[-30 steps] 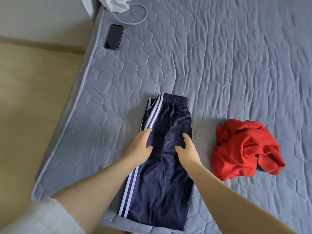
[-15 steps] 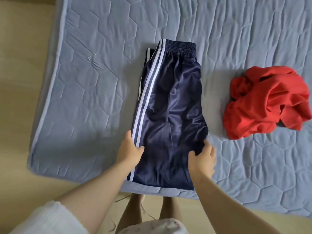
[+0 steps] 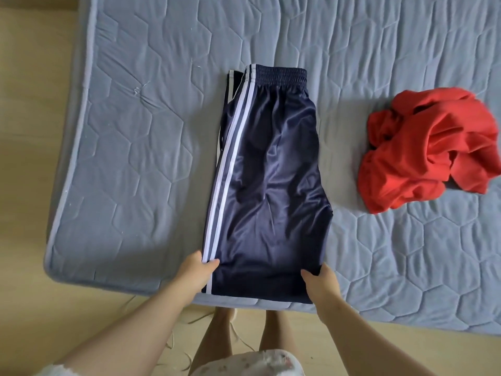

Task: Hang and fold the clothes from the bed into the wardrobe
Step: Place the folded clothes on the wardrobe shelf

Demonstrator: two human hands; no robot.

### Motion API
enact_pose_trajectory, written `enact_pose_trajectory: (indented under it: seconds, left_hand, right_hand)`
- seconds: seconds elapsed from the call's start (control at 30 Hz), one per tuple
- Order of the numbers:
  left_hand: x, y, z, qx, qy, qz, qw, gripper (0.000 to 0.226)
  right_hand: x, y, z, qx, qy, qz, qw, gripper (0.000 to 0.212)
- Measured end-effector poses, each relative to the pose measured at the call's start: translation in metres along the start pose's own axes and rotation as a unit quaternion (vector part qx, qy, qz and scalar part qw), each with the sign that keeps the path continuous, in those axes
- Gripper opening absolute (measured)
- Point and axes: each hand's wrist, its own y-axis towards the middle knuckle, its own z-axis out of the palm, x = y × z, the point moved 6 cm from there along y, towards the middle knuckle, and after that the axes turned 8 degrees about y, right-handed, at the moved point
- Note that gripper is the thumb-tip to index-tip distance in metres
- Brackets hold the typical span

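Note:
Dark navy track shorts with two white side stripes lie folded lengthwise on the bed, waistband at the far end. My left hand pinches the striped left edge near the hem, thumb on top. My right hand grips the right edge near the hem, thumb over the fabric. A crumpled red garment lies to the right of the shorts, apart from them.
The bed has a grey-blue quilted cover; its near edge runs just in front of my hands. Light wooden floor shows at the left and below. My bare legs stand close to the bed's edge.
Both hands slid down the shorts from the middle to the hem end and took hold of the two edges. The camera tilted down; the phone and cable left the view.

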Motion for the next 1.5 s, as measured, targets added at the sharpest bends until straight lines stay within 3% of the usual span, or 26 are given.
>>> enact_pose_trajectory:
  seconds: [0.13, 0.23, 0.3, 0.37, 0.43, 0.57, 0.67, 0.83, 0.93, 1.03, 1.13, 1.27, 1.37, 1.5]
  left_hand:
    - [0.011, -0.003, 0.006, -0.014, 0.073, -0.015, 0.997, 0.034]
    - [-0.001, -0.015, -0.002, -0.151, 0.131, 0.064, 0.978, 0.044]
    - [-0.023, -0.032, -0.003, -0.243, 0.217, 0.212, 0.921, 0.064]
    - [-0.038, -0.050, 0.009, -0.287, 0.308, 0.366, 0.830, 0.074]
    - [-0.038, -0.055, 0.029, -0.230, 0.390, 0.434, 0.779, 0.082]
    - [-0.010, -0.031, 0.060, -0.082, 0.535, 0.386, 0.747, 0.098]
    - [-0.004, -0.017, 0.062, -0.081, 0.570, 0.366, 0.731, 0.096]
    - [-0.007, -0.008, 0.061, -0.090, 0.557, 0.393, 0.726, 0.081]
    - [-0.004, -0.003, 0.057, -0.049, 0.540, 0.407, 0.735, 0.074]
    - [-0.007, -0.011, 0.052, 0.042, 0.506, 0.402, 0.762, 0.067]
    - [-0.003, -0.031, 0.040, 0.153, 0.465, 0.353, 0.798, 0.052]
    - [0.005, -0.072, 0.019, 0.241, 0.436, 0.287, 0.819, 0.024]
    - [0.007, -0.096, 0.005, 0.284, 0.417, 0.236, 0.831, 0.015]
    - [-0.021, -0.110, -0.026, 0.270, 0.398, 0.211, 0.851, 0.018]
  right_hand:
    - [-0.012, -0.008, 0.002, -0.014, -0.049, 0.009, 0.999, 0.022]
    - [0.006, -0.021, -0.008, -0.144, -0.174, -0.111, 0.968, 0.045]
    - [0.024, -0.036, 0.000, -0.157, -0.265, -0.248, 0.919, 0.055]
    - [0.028, -0.044, 0.019, -0.100, -0.346, -0.341, 0.868, 0.055]
    - [0.017, -0.043, 0.036, -0.029, -0.411, -0.361, 0.837, 0.060]
    - [-0.009, -0.029, 0.059, 0.071, -0.502, -0.324, 0.799, 0.085]
    - [-0.015, -0.017, 0.063, 0.061, -0.557, -0.313, 0.767, 0.094]
    - [-0.010, -0.009, 0.059, 0.032, -0.564, -0.324, 0.759, 0.082]
    - [-0.010, -0.011, 0.059, 0.056, -0.545, -0.311, 0.777, 0.070]
    - [-0.007, -0.020, 0.054, 0.099, -0.525, -0.274, 0.800, 0.062]
    - [-0.007, -0.040, 0.049, 0.167, -0.525, -0.213, 0.807, 0.056]
    - [-0.010, -0.079, 0.050, 0.266, -0.558, -0.158, 0.770, 0.047]
    - [-0.003, -0.107, 0.048, 0.293, -0.580, -0.152, 0.745, 0.043]
    - [0.036, -0.127, 0.036, 0.283, -0.556, -0.168, 0.763, 0.039]
